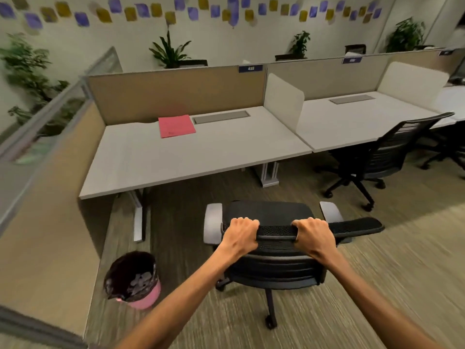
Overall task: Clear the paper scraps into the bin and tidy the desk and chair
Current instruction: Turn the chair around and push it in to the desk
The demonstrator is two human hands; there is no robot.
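Chair (271, 215): black mesh-back office type, grey armrest pads L and R, castor base. Stands on the carpet (377, 285) in front of the desk (176, 159), seat facing it, well apart from the desk edge, not tucked under.

Hands: both on the top rail of the chair's backrest, set apart. Left hand (240, 233) curled over the rail at its L end. Right hand (314, 234) curled over it nr the middle. Each clamped on the rail, fingers over the far side.

Bin (148, 295): pink, black liner, on the floor L of the chair, near the side panel (55, 222). Greyish paper scraps (142, 278) lie inside.

Desk top: pale. Red sheet (176, 125) lies flat nr the back, just L of a grey cable hatch (221, 117). Tan partition (163, 94) behind, white divider (283, 99) at the R end.

Approach: a carpet strip lies between chair and desk. Desk legs (141, 210) stand at L and at R of the knee space.

Surroundings: 2nd black chair (385, 152) at the next desk to the R, well apart. Plants (168, 50) behind the partition. Purple and yellow patches on the wall. Edges of view blurred.
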